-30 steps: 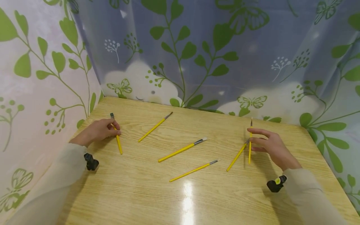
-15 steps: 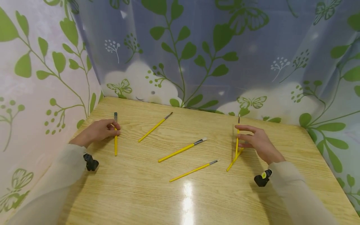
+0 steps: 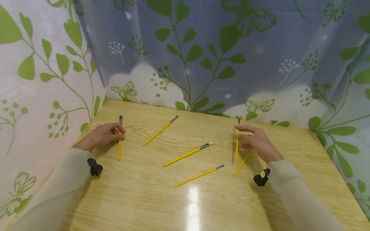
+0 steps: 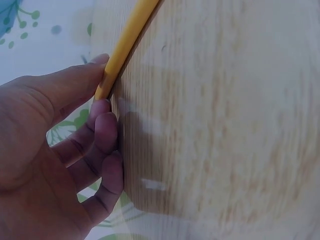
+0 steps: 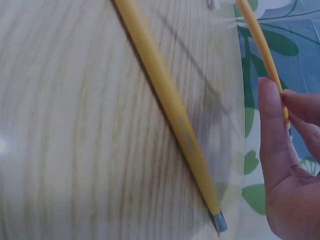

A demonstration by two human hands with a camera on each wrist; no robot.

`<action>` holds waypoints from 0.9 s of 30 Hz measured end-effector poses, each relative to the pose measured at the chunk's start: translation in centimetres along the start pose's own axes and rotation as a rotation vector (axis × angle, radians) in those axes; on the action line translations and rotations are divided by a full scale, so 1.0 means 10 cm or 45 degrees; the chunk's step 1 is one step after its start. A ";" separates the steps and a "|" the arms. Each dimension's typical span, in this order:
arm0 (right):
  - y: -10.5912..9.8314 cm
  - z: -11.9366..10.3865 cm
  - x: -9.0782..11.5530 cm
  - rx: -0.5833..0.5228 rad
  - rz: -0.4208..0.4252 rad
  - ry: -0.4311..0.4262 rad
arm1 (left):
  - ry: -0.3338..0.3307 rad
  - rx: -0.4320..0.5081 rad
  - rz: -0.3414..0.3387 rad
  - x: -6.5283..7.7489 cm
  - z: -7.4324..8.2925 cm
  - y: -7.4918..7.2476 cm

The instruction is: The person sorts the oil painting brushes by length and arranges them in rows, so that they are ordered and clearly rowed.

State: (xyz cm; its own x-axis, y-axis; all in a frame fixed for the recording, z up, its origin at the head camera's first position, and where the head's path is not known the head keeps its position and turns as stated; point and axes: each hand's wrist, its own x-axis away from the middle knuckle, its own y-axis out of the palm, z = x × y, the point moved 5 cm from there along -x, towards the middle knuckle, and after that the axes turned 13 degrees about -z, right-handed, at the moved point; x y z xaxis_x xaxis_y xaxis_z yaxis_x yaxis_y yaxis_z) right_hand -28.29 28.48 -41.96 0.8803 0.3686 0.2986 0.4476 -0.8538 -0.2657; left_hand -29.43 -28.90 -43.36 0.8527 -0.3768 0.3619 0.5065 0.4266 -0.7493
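At the table's left side, my left hand [image 3: 102, 134] pinches a flat paintbrush [image 3: 119, 150] by its yellow handle. Dark bristles point toward the back wall. In the left wrist view, thumb and forefinger grip the yellow handle [image 4: 127, 45], and the other fingers curl beside it. On the right, my right hand [image 3: 257, 141] holds a thin paintbrush [image 3: 237, 147] between thumb and fingers, tip toward the wall. Its shadow falls apart from it, so it is off the table. Another yellow paintbrush [image 3: 243, 163] lies slanted just below this hand, its metal end hidden in the head view.
Between the hands, three more yellow paintbrushes lie slanted on the wooden table [image 3: 150, 199]: a dark-tipped one [image 3: 157, 133] at the back, a thick white-tipped one [image 3: 185, 156] in the middle, a thin one [image 3: 199, 176] nearer. A leaf-patterned cloth [image 3: 202, 73] hangs behind.
My right hand has moved left with its thin paintbrush, passing over the slanted one to its left side. The paintbrush in my left hand has swung from tilted to nearly straight; that hand barely moved.
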 end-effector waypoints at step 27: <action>0.21 0.08 -0.28 0.104 -0.027 0.128 | -0.038 0.018 0.007 -0.03 -0.04 0.02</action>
State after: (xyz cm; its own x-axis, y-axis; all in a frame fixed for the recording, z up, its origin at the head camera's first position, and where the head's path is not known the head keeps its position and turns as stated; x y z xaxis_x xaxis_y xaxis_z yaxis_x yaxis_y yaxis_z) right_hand -29.68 25.90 -44.07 0.8520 0.3440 0.3946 0.4809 -0.8120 -0.3307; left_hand -29.62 -29.00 -43.81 0.8589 -0.3499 0.3739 0.5032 0.4406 -0.7434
